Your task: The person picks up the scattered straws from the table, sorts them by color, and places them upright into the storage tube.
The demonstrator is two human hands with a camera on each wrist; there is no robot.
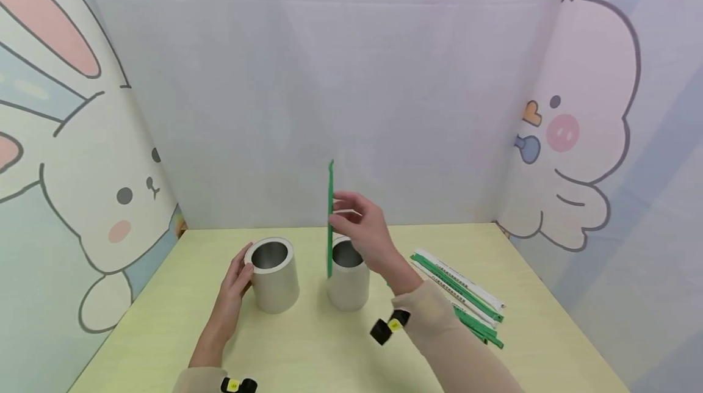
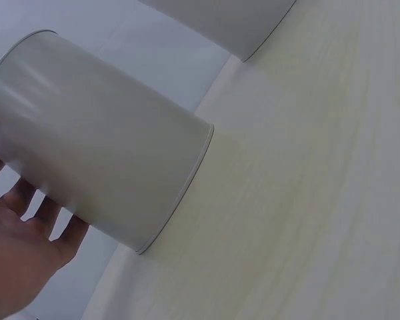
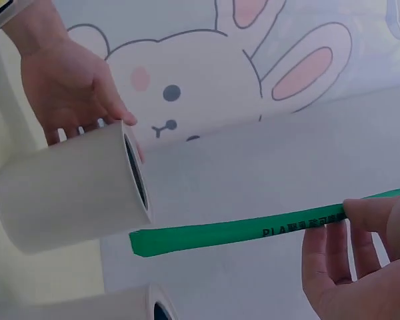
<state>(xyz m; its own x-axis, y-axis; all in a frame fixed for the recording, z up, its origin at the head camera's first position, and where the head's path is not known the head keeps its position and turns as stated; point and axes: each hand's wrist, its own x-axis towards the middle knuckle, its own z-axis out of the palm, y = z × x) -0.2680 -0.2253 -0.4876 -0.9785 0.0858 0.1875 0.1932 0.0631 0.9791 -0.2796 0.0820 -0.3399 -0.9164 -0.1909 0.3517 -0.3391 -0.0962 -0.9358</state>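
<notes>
My left hand (image 1: 229, 298) holds the side of a white cylindrical canister (image 1: 277, 289), with the thumb up at its rim. This canister stands upright on the table, its dark mouth facing up. To its right stands a second white canister (image 1: 348, 292), partly behind my right hand (image 1: 367, 229). Between thumb and fingers, my right hand pinches a straw in a green wrapper (image 3: 233, 232), with dark printing along it. In the head view the green-wrapped straw is upright, its lower end overlapping the left edge of the second canister, outside the mouth.
Several wrapped straws, green ones (image 1: 460, 290) and white ones (image 1: 480, 292), lie slanted on the pale wooden table (image 1: 307, 350) at right, partly behind my right sleeve (image 1: 439, 326). A pale curtain (image 1: 340, 75) with cartoon animals encloses the back and sides.
</notes>
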